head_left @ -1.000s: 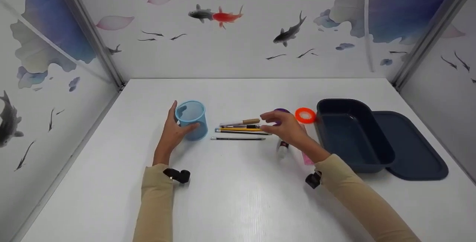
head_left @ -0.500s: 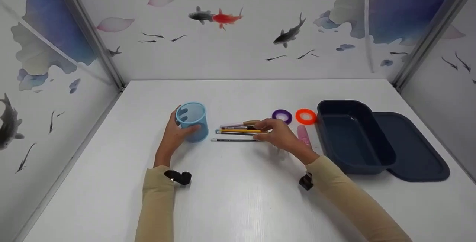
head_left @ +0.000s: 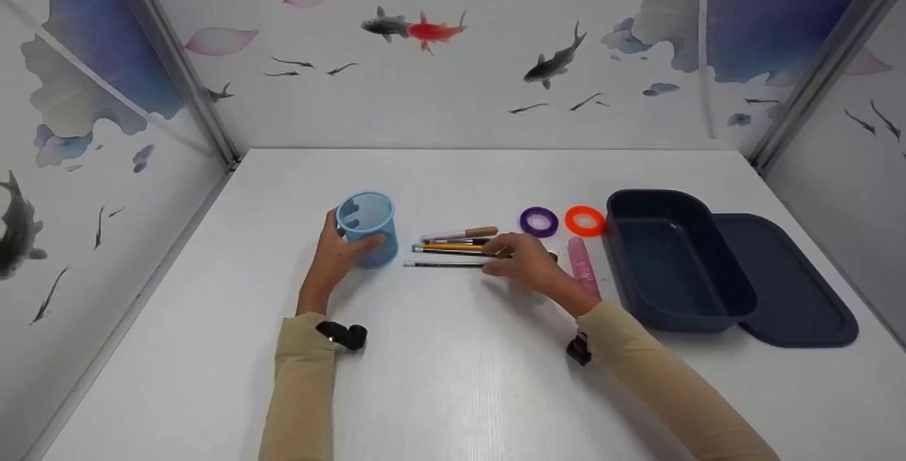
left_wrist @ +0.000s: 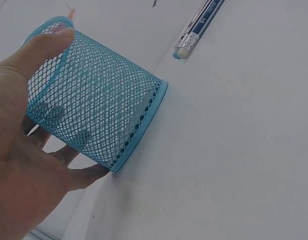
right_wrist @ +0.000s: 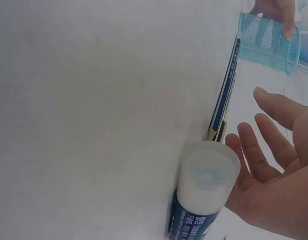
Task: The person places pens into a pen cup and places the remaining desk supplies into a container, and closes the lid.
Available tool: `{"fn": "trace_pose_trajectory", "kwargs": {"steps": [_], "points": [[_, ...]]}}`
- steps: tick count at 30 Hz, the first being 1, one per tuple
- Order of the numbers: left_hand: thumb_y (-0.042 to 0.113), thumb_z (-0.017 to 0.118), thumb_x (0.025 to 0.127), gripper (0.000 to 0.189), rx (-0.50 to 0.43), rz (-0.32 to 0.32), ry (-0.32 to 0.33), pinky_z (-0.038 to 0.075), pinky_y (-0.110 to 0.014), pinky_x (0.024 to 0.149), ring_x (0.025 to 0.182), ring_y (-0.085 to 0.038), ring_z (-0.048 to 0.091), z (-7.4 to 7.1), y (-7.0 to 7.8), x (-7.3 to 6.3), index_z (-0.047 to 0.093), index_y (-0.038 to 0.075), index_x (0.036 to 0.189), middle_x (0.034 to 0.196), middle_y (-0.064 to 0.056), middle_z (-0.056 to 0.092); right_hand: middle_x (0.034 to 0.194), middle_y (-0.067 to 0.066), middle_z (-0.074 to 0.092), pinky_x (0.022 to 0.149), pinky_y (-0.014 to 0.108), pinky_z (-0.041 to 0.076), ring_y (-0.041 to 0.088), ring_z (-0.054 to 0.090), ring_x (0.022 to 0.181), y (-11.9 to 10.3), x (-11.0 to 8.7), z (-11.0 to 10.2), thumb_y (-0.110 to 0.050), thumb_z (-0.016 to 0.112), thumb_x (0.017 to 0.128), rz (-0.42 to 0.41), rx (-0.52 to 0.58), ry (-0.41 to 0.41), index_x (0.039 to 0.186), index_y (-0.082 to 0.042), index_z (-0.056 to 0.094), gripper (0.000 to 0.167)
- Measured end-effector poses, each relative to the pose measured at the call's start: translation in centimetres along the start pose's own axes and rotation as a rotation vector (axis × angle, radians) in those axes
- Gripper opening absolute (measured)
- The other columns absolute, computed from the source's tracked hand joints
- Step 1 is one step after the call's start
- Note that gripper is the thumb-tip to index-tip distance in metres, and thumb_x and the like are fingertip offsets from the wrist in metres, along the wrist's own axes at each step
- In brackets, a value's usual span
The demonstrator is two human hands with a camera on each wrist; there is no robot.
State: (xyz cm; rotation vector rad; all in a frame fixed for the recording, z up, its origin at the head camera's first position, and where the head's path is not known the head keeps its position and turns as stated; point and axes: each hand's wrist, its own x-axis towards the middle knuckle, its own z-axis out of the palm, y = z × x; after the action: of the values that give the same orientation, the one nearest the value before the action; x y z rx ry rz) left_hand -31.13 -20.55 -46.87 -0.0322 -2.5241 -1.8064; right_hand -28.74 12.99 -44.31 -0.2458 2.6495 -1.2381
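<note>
Gripping blue mesh cup (head_left: 375, 238) with left hand (head_left: 335, 254), at 9 o'clock from right hand (head_left: 527, 260) | holding zilch in right hand tbh, with fingers loosely spread near pencils (head_left: 453, 248), also at 9 | further out, spotting purple ring (head_left: 524, 223) around 12-1, orange ring (head_left: 570, 222) at 2, pink tube (head_left: 580, 260), dark box (head_left: 672, 263) and lid (head_left: 800, 284) around 3

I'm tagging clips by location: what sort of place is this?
Probably an indoor tabletop booth: a white table closed in on three sides by fish-printed wall panels, with metal corner posts.
</note>
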Motion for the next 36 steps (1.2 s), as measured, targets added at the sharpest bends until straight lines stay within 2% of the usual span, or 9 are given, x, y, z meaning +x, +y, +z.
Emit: {"fn": "trace_pose_trajectory", "kwargs": {"steps": [5,13,19,23,30,36], "points": [[0.037,0.083,0.081,0.104,0.002,0.002,-0.004,0.022,-0.053,0.126,0.154,-0.035,0.023,0.3,0.1,0.0,0.018,0.01,0.158,0.162,-0.014,0.028,0.124,0.009,0.068,0.107,0.042,0.052,0.025,0.062,0.111,0.2,0.2,0.1,-0.008,0.077,0.086,0.018,-0.024,-0.013,0.12,-0.013,0.073,0.034],[0.035,0.081,0.083,0.102,0.023,-0.013,0.001,0.024,-0.053,0.126,0.153,-0.038,0.023,0.2,0.1,0.0,0.017,0.01,0.158,0.163,-0.016,0.028,0.11,0.008,0.071,0.097,0.038,0.057,0.022,0.061,0.1,0.2,0.5,0.2,-0.004,0.077,0.086,0.019,-0.133,-0.019,0.117,-0.01,0.073,0.032],[0.034,0.08,0.084,0.101,0.026,-0.001,0.005,0.023,-0.053,0.126,0.153,-0.038,0.023,0.0,0.1,0.0,0.017,0.009,0.158,0.162,-0.017,0.028,0.109,0.008,0.071,0.102,0.042,0.055,0.023,0.061,0.101,0.0,0.8,0.4,-0.003,0.075,0.087,0.006,-0.188,-0.025,0.115,-0.008,0.074,0.029],[0.035,0.08,0.084,0.101,0.02,-0.001,0.005,0.023,-0.053,0.126,0.153,-0.037,0.023,0.0,-0.1,0.0,0.017,0.01,0.158,0.162,-0.017,0.028,0.108,0.007,0.071,0.102,0.041,0.055,0.024,0.06,0.102,-0.1,0.9,0.4,-0.005,0.075,0.088,0.019,-0.201,-0.038,0.114,-0.01,0.074,0.027],[0.035,0.081,0.083,0.101,0.031,0.004,0.009,0.024,-0.054,0.126,0.153,-0.038,0.023,0.0,0.1,-0.1,0.017,0.01,0.158,0.162,-0.017,0.028,0.1,0.006,0.071,0.094,0.037,0.058,0.022,0.061,0.094,-0.1,1.1,0.3,-0.004,0.074,0.088,0.011,-0.193,-0.058,0.105,-0.011,0.076,0.018],[0.035,0.08,0.083,0.101,0.038,0.003,0.01,0.024,-0.053,0.126,0.153,-0.038,0.022,-0.1,0.0,0.0,0.017,0.009,0.158,0.163,-0.017,0.027,0.101,0.004,0.07,0.097,0.038,0.057,0.021,0.06,0.095,-0.1,1.2,-0.2,-0.007,0.073,0.09,-0.001,-0.198,-0.128,0.108,-0.013,0.076,0.019]]}}
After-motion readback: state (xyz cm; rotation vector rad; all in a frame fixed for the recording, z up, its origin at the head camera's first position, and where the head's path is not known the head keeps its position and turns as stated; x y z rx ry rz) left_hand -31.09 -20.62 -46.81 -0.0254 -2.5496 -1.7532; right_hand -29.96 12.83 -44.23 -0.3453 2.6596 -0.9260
